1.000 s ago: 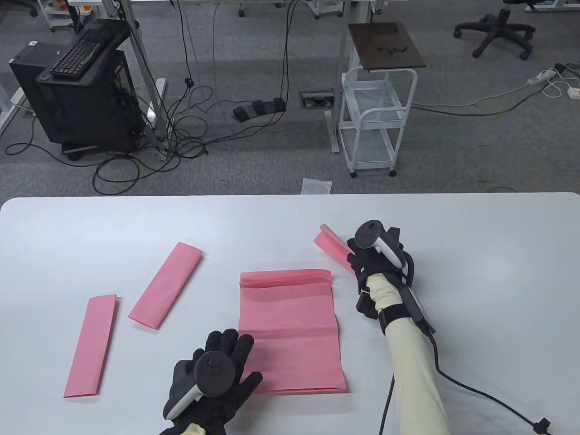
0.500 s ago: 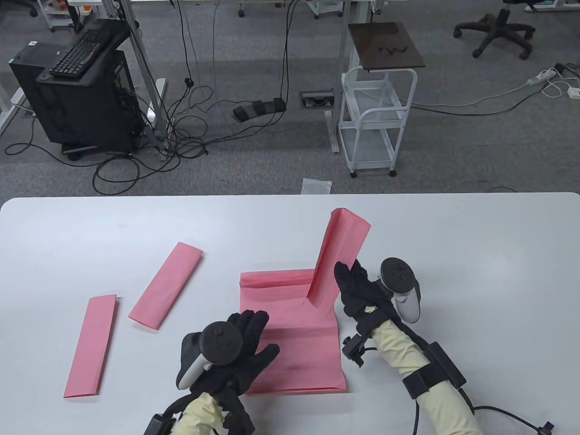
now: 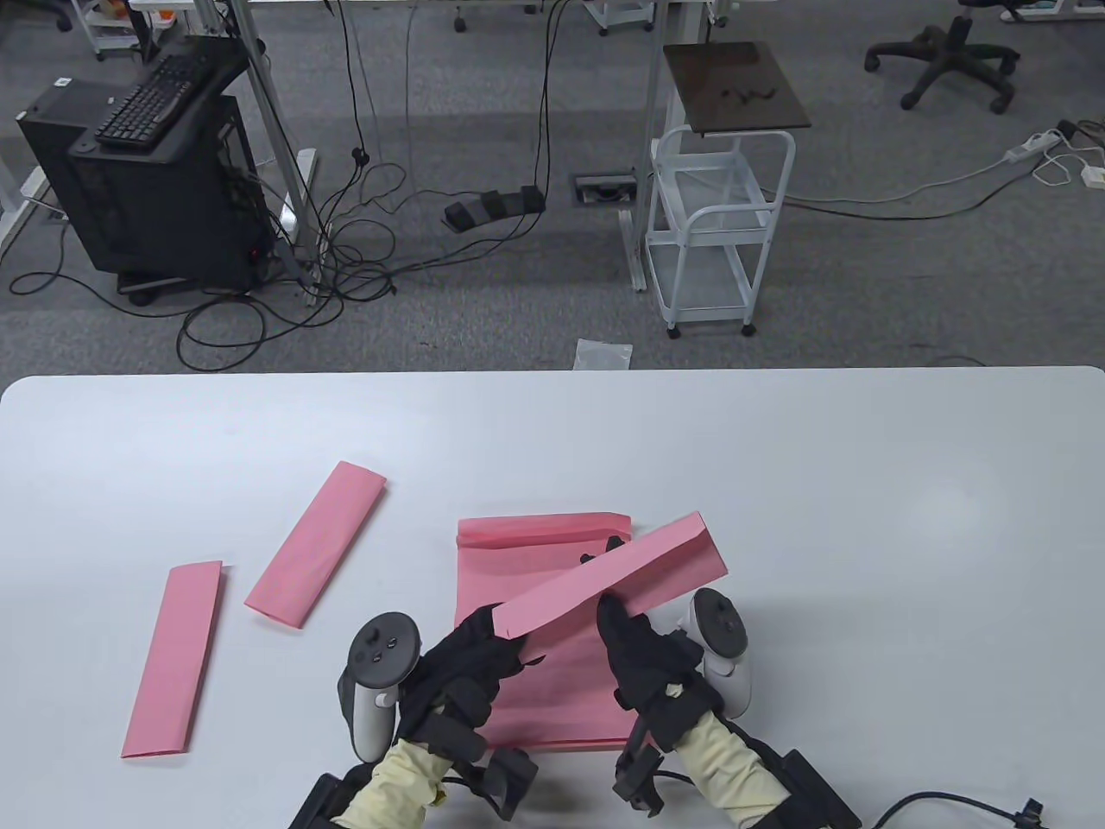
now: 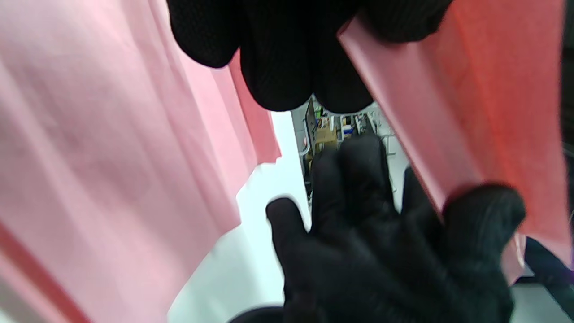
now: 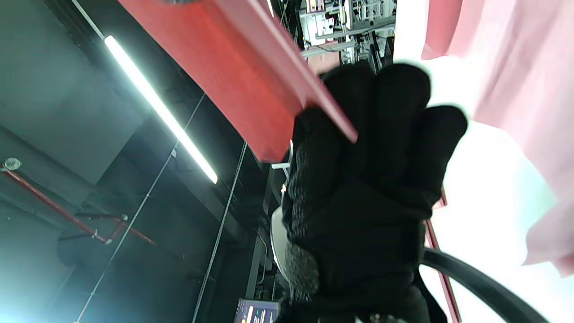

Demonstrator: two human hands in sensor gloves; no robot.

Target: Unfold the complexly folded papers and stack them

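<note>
Both hands hold a folded pink paper strip (image 3: 617,574) in the air, slanting up to the right above the unfolded pink sheet (image 3: 527,561). My left hand (image 3: 508,637) pinches its lower left end. My right hand (image 3: 615,606) grips its near edge around the middle. The left wrist view has my left fingers (image 4: 278,58) on the strip (image 4: 475,116), with the right hand (image 4: 394,255) below and the sheet (image 4: 89,157) to the left. In the right wrist view the strip (image 5: 233,67) meets the left hand's glove (image 5: 372,179). Two more folded pink strips (image 3: 316,544) (image 3: 173,661) lie flat at the left.
The white table (image 3: 863,484) reaches past the sheet to the right and toward its far edge. Beyond that edge are a white trolley (image 3: 716,233), a black computer stand (image 3: 147,173) and floor cables. A cable (image 3: 950,807) trails from my right arm.
My right hand picked up the strip at the right, stood it up, then brought it low and near-level over the sheet. My left hand left the sheet and took the strip's left end.
</note>
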